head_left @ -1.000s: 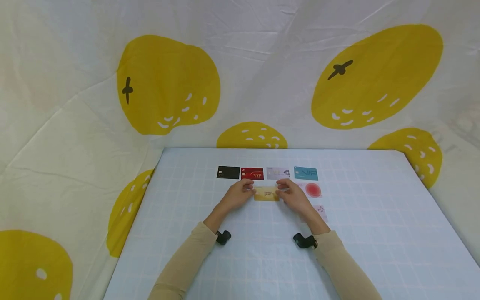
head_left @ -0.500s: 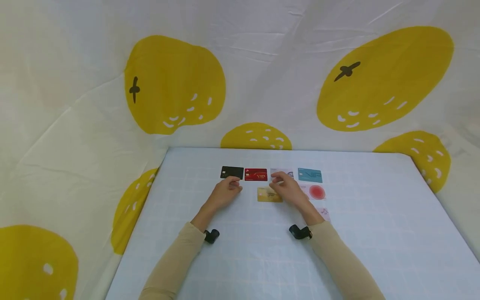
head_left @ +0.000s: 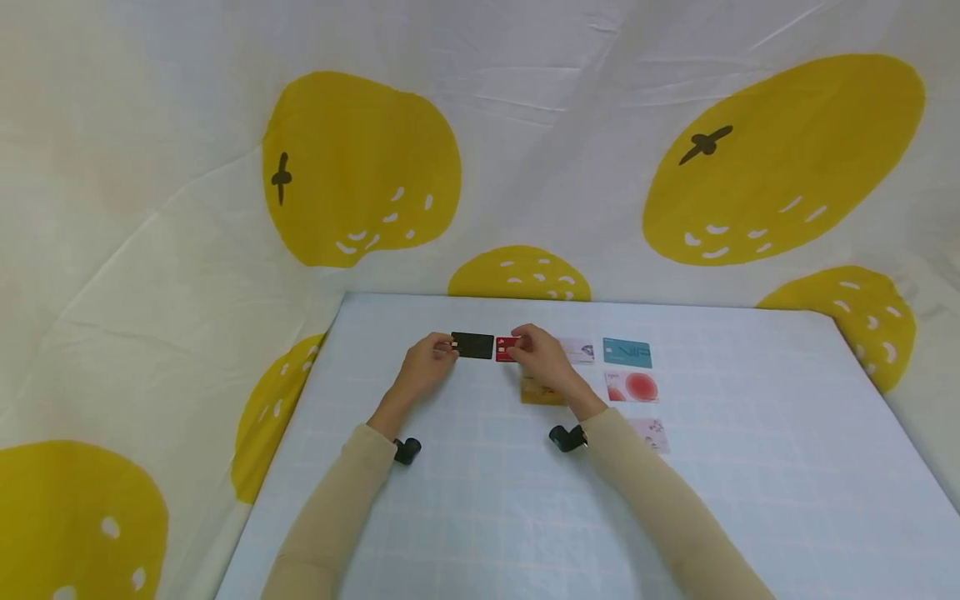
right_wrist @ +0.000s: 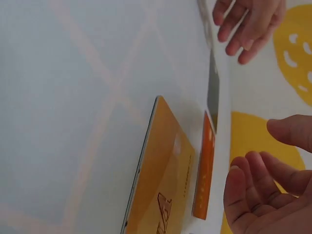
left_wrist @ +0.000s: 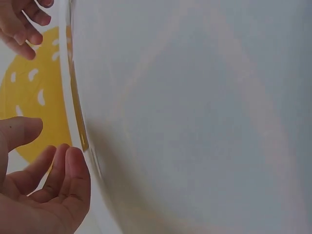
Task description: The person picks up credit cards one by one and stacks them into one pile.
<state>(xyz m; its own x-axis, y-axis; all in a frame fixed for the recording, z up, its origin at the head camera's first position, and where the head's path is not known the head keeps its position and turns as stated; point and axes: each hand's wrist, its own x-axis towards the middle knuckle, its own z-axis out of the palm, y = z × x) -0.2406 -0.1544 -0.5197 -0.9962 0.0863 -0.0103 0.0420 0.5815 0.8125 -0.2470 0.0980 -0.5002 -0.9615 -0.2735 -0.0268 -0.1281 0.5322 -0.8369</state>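
Observation:
In the head view, my left hand [head_left: 429, 362] is at the left edge of a black card [head_left: 476, 346] with a chip, its fingertips right at that edge. My right hand [head_left: 545, 357] hovers over the right part of a red VIP card [head_left: 504, 348], partly hiding it. Below lies a gold card [head_left: 537, 393], partly covered by my right wrist. The right wrist view shows that gold card [right_wrist: 163, 195] in the foreground and a gap between thumb and fingers. My left hand's thumb also stands apart from its fingers [left_wrist: 78, 170] in the left wrist view.
To the right of the red card are a pale lavender card [head_left: 582, 351] and a teal VIP card [head_left: 627, 352]. Below the teal one lie a white card with a red circle [head_left: 637, 387] and a pale pink card [head_left: 651, 433]. A checked cloth covers the table [head_left: 480, 517].
Both hands have left the gold card. My left hand went left and up to the black card; my right hand moved up and left over the red card. The cards keep their arrangement.

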